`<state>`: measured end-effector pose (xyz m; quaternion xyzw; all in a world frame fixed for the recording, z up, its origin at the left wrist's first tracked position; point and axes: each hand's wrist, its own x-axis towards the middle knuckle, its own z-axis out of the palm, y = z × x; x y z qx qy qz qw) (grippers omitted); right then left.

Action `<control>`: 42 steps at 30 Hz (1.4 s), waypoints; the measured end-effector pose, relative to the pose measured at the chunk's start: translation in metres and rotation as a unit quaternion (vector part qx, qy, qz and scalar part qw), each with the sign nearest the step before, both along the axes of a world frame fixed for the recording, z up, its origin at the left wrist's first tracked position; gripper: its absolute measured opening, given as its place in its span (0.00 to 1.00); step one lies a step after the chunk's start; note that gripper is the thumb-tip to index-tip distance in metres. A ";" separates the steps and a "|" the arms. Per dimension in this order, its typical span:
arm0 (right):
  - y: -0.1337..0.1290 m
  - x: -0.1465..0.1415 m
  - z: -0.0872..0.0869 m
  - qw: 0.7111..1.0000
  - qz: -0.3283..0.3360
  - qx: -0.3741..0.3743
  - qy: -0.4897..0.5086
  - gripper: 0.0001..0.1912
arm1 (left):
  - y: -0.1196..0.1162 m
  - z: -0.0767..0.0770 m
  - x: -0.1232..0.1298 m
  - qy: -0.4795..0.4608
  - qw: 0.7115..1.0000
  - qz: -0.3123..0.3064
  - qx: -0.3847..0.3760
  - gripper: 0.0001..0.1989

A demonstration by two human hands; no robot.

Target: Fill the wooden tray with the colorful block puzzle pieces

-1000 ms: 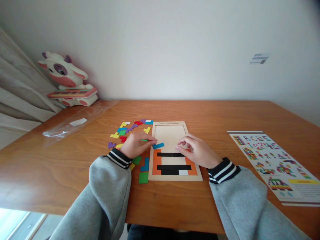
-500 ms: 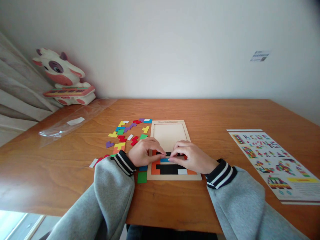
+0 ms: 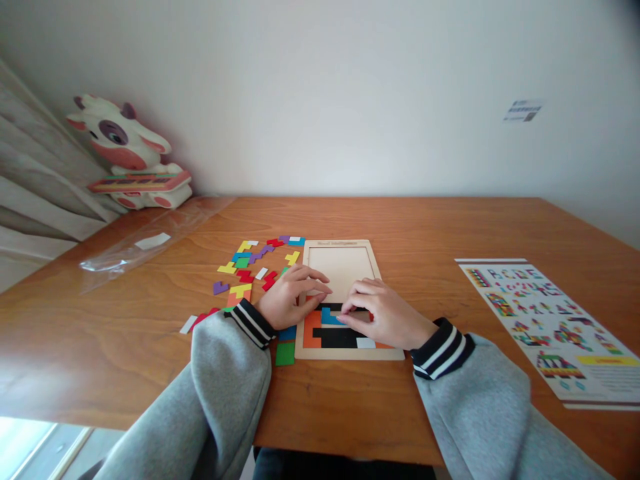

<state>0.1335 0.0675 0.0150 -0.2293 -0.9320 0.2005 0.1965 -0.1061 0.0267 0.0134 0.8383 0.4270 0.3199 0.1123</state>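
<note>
A light wooden puzzle board lies in front of me, its lower part holding orange pieces, a black piece and a white piece. An L-shaped blue puzzle piece lies within the frame above the black piece. My right hand pinches at the right end of this blue piece, fingertips together. Above the board's left rim, my left hand holds nothing, with thumb and fingers apart. Part of the board's middle is hidden behind both hands.
Several loose coloured pieces are scattered left of the board, with a green square by its lower left corner. A printed pattern sheet lies right. A clear plastic bag and a toy cow are at the back left.
My left hand has let go of the blue piece and lifted slightly up, its fingers spreading. More of the blue piece shows now. My right hand has stayed in place.
</note>
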 end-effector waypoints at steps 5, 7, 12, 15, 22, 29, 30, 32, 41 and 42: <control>0.001 0.001 -0.003 1.000 0.013 0.004 0.002 0.08 | 0.001 -0.002 0.000 0.010 1.000 0.005 -0.008 0.09; 0.001 0.001 -0.004 1.000 0.022 0.004 0.006 0.07 | 0.001 -0.004 -0.001 0.018 1.000 0.005 -0.009 0.09; 0.002 0.001 -0.005 0.999 0.040 0.005 0.011 0.07 | 0.001 -0.008 -0.003 0.035 0.999 0.004 -0.013 0.10; 0.001 0.001 -0.004 0.999 0.033 0.004 0.016 0.07 | 0.000 -0.008 -0.003 0.042 0.999 0.002 -0.010 0.10; 0.004 0.003 -0.001 0.997 -0.044 0.039 0.047 0.08 | 0.002 0.002 -0.010 0.075 0.997 0.018 0.022 0.10; 0.005 0.003 -0.002 0.995 -0.053 0.058 0.055 0.05 | -0.006 0.032 -0.045 0.029 0.992 -0.005 -0.126 0.12; 0.005 0.003 -0.002 0.995 -0.053 0.058 0.055 0.05 | -0.008 0.035 -0.050 0.038 0.985 -0.015 -0.165 0.13; 0.006 0.004 -0.004 0.995 -0.055 0.059 0.058 0.05 | -0.009 0.037 -0.057 0.063 0.970 -0.030 -0.235 0.17; 0.021 0.013 -0.014 0.977 -0.191 0.051 0.076 0.08 | -0.005 0.023 -0.054 0.140 0.936 0.021 -0.322 0.27; 0.021 0.014 -0.014 0.976 -0.195 0.049 0.077 0.08 | -0.005 0.022 -0.055 0.138 0.936 0.020 -0.324 0.26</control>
